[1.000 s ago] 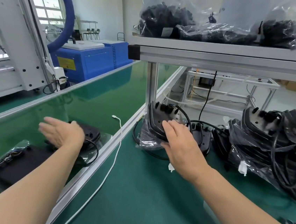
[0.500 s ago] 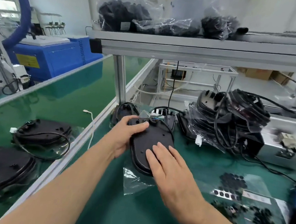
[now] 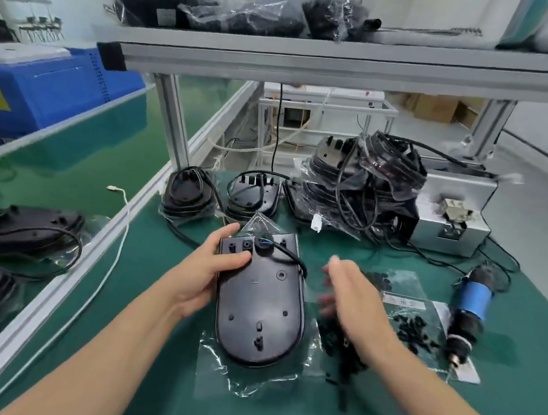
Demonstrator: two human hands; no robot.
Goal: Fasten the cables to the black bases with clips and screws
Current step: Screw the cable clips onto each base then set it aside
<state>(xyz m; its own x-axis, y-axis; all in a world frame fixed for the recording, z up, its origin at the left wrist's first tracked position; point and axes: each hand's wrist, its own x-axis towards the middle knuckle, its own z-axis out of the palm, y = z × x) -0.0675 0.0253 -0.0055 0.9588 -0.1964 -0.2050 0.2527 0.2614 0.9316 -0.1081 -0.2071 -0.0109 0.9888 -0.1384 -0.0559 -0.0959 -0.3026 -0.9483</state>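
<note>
Head view: a single black oval plastic base [image 3: 260,310] lies flat on the green bench mat [image 3: 153,380] between the two hands, on a crumpled clear plastic bag [image 3: 247,380].
Left hand [image 3: 211,275]: grips the base's left edge near its far end, fingers curled round the rim and thumb pressed on top beside the sockets.
Right hand [image 3: 353,303]: blurred, fingers spread and nearly straight, holding nothing I can make out. It hovers just right of the base.
Black cable [image 3: 289,258]: comes out of a round fitting at the far end of the base, beyond the left thumb, and curves toward the right hand. I see no clip or screw on it.
Small black parts [image 3: 412,330]: scattered on a clear bag just past the right hand, probably the clips. Too small to be sure.
Blue-and-black electric screwdriver [image 3: 469,312]: lies further right of the right hand, untouched.
Heap of bagged black bases [image 3: 362,189]: beyond both hands, cables tangled.
Step in hand: by my reading, positioning and steadying this base. Fastening has not begun.
Next move: the right hand likely needs a clip from the parts beside it and must seat it over the cable. The left hand should hold the base steady.
</note>
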